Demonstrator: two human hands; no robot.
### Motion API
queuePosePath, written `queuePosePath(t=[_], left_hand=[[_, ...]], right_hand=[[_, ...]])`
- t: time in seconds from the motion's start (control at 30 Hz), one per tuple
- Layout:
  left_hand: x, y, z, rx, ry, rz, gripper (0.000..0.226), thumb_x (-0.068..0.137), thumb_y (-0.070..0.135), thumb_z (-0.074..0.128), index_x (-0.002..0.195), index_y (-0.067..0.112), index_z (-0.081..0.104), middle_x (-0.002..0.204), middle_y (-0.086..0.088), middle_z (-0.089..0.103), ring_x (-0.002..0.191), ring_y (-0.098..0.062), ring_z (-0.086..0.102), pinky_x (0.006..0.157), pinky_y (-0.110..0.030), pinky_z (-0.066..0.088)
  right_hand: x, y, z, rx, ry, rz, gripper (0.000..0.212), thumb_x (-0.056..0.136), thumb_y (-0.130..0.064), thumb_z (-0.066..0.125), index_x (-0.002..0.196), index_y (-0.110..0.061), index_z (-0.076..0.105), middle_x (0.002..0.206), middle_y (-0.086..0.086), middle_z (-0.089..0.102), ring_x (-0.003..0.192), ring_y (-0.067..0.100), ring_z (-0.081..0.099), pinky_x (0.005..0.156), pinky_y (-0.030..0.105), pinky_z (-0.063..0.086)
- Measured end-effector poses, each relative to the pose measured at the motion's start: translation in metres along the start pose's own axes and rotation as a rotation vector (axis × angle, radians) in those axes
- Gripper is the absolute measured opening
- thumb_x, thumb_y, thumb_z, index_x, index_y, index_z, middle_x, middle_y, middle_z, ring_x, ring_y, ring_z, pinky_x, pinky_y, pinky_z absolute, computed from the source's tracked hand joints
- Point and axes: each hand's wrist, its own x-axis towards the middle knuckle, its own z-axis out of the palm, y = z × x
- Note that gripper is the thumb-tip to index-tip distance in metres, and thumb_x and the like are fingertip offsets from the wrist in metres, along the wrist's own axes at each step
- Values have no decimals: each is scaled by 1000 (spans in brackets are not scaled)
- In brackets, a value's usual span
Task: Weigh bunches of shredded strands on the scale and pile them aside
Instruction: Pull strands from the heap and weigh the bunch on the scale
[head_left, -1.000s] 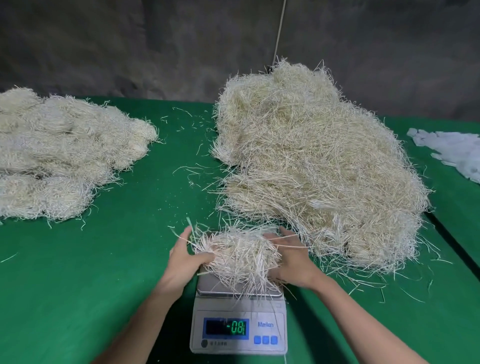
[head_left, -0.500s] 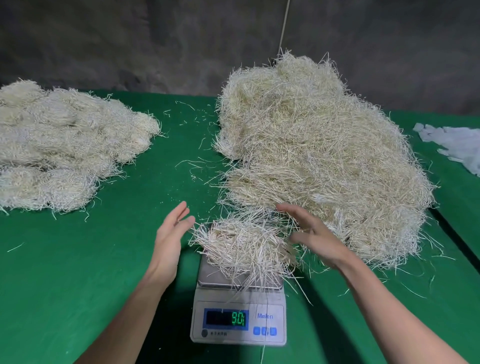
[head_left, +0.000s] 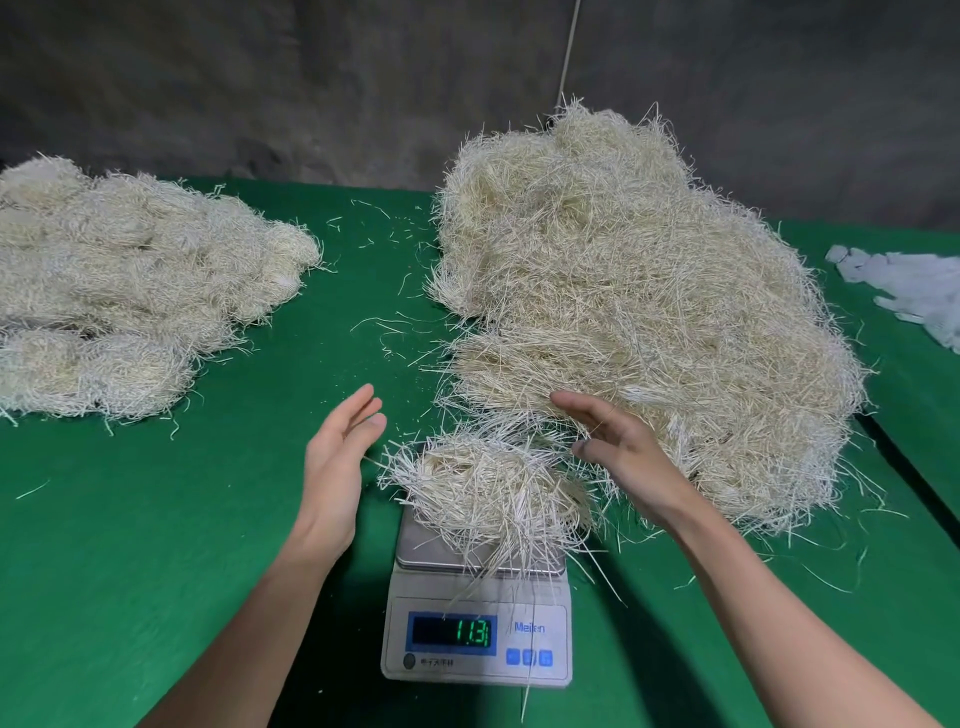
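So the bunch (head_left: 488, 488) sits on the scale (head_left: 478, 639), right in front of the person. Left hand (head_left: 337, 467) and right hand (head_left: 623, 457) hover either side, fingers straight, holding nothing. Big heap (head_left: 649, 291) just behind, tidier pile (head_left: 119, 291) far left.

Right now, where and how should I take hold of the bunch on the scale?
Probably by its two flanks, cupped from left and right together. The bunch is a loose mound overhanging the scale at the front, so a pinch from above would likely shed strands. The left hand and right hand hover open beside it.
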Motion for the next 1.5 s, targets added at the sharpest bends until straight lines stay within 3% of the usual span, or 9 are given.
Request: queuePosePath(t=[0.67,0.77,0.87,1.03,1.23,1.33,1.37,1.4,1.5], left_hand=[[5,5,0,9,31,-44,34,93,14,54,125,22,57,116,13,63,89,26,52,71,0,35],[11,2,1,154,16,-114,39,93,22,57,131,21,52,122,13,57,87,24,52,78,-5,32],[16,-9,7,435,-133,-301,57,96,39,49,144,13,34,146,-2,41,124,-10,46,104,-28,31],[5,-28,21,637,-368,-382,67,94,59,31,144,14,37,148,-3,39,136,-22,36,115,-43,22],[-10,-16,41,142,-263,-484,48,90,54,43,118,19,62,133,-2,54,120,-8,53,110,-39,28],[-10,-2,55,-244,-264,-551,64,79,48,59,130,11,50,125,-15,61,116,-30,58,101,-50,42],[-7,5,62,-274,-248,-562,64,77,43,64,130,10,50,119,-16,65,109,-32,63,94,-48,48],[-4,13,69,-258,-221,-561,62,76,36,69,129,9,50,114,-16,67,103,-32,66,86,-45,53],[7,30,80,-109,-97,-449,34,82,12,70,115,6,61,92,-10,73,81,-26,71,65,-35,59]], right_hand=[[7,-5,7,-22,21,-32,47,92,-3,43,111,-44,54,130,-23,50,125,0,42,112,43,28],[7,-9,16,-180,-51,-33,36,87,-51,51,121,-54,40,140,-22,34,130,2,33,113,44,22],[7,5,38,-531,-217,49,99,55,-84,56,137,-60,6,151,-21,4,139,10,10,111,45,14],[12,50,75,-1035,-296,133,117,64,-70,66,129,-58,-32,153,2,-19,142,28,-12,111,53,-8],[11,61,77,-751,69,23,69,81,-16,68,141,-27,37,138,7,48,129,24,42,112,36,30],[17,40,79,-699,163,-135,57,80,-6,67,133,-21,50,133,5,53,125,22,45,112,35,30],[19,32,81,-747,190,-215,54,81,-3,65,130,-19,52,129,7,55,121,24,48,103,23,24],[22,23,82,-793,208,-267,54,81,0,63,130,-18,52,126,8,56,119,25,48,92,40,41],[27,-5,73,-652,215,-241,67,74,-1,66,133,-22,44,132,-4,45,125,15,40,110,38,33]])
